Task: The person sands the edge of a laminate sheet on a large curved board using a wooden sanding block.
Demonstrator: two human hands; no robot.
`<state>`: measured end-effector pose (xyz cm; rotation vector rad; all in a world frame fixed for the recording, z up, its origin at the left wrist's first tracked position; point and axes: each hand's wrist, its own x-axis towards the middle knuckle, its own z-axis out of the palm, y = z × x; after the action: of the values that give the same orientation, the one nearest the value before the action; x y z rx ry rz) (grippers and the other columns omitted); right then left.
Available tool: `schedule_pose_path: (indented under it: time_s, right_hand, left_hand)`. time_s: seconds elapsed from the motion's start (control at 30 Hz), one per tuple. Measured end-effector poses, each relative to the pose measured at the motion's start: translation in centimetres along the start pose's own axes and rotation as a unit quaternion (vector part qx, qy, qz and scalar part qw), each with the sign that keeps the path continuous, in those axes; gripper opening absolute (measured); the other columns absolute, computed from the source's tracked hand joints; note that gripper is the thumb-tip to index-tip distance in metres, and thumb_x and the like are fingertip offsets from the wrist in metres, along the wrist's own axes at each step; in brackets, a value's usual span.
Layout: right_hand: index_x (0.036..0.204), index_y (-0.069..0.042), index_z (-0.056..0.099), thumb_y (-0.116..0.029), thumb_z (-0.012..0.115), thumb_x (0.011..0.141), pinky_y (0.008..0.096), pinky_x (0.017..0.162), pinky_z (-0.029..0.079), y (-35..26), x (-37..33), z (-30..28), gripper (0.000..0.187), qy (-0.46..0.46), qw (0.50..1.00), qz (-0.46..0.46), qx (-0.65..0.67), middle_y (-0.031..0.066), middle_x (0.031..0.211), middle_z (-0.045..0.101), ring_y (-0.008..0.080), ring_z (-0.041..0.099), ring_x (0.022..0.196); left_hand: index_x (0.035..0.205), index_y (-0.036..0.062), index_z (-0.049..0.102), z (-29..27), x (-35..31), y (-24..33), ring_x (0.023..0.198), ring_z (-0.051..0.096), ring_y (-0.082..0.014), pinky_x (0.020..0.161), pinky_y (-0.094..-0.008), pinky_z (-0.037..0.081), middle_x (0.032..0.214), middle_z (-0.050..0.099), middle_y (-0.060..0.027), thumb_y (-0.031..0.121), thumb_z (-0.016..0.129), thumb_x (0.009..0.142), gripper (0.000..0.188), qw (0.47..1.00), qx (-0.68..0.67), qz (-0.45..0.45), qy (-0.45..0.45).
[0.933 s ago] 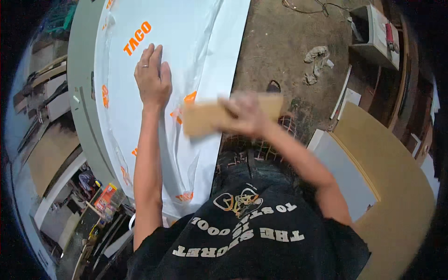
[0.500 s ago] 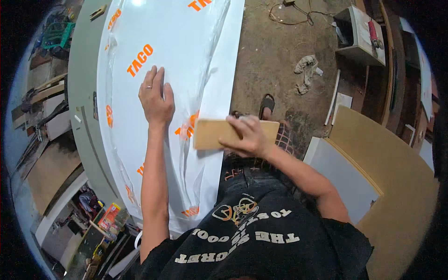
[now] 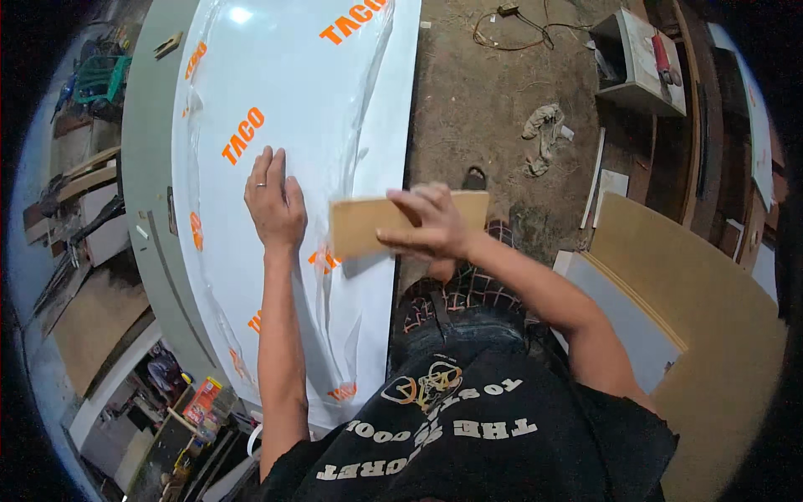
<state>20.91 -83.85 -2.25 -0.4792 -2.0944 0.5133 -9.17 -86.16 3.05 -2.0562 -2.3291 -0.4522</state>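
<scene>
Moved forward, the tan board (image 3: 355,227) is clasped in the right grip (image 3: 435,227); left grip (image 3: 278,211) flat, empty.

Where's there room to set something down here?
Ahead of the left hand, the white sheet offers room between the wrinkled sides of its film. The floor has a patch between that sheet and the crumpled rag. It's crowded around the right hand with its tan board, and among the offcuts far left.

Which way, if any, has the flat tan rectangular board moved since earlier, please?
Yes: the board has moved forward, relative to the nearest orange print on the white film-covered sheet.
</scene>
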Motion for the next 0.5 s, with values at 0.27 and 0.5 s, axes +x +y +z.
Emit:
schedule_pose_path:
  time_s: [0.27, 0.5]
  right_hand:
    - [0.131, -0.010, 0.069, -0.025, 0.070, 0.096, 0.0497, 0.090, 0.053, 24.6, 18.0, -6.6, 0.038, -0.089, 0.917, -0.187, -0.340, 0.0255, 0.135, 0.062, 0.0400, 0.062, 0.114]
    - [0.129, -0.033, 0.069, -0.028, 0.073, 0.082, 0.0484, 0.089, 0.049, 6.5, 3.9, -3.9, 0.047, -0.149, 0.988, 0.003, -0.026, 0.0115, 0.120, 0.067, 0.0324, 0.063, 0.101]
  left_hand:
    - [0.144, 0.0096, 0.059, 0.5, 0.9, 1.2, 0.145, 0.044, -0.0325, 0.120, -0.0485, 0.030, 0.154, 0.052, -0.0128, 0.014, 0.056, 0.095, 0.049, 1.000, 0.002, -0.015, -0.011]
    - [0.141, 0.0086, 0.061, 0.0, 0.8, 0.7, 0.143, 0.047, -0.0325, 0.119, -0.0469, 0.032, 0.153, 0.053, -0.0119, 0.012, 0.058, 0.092, 0.049, 0.999, -0.018, -0.033, -0.012]
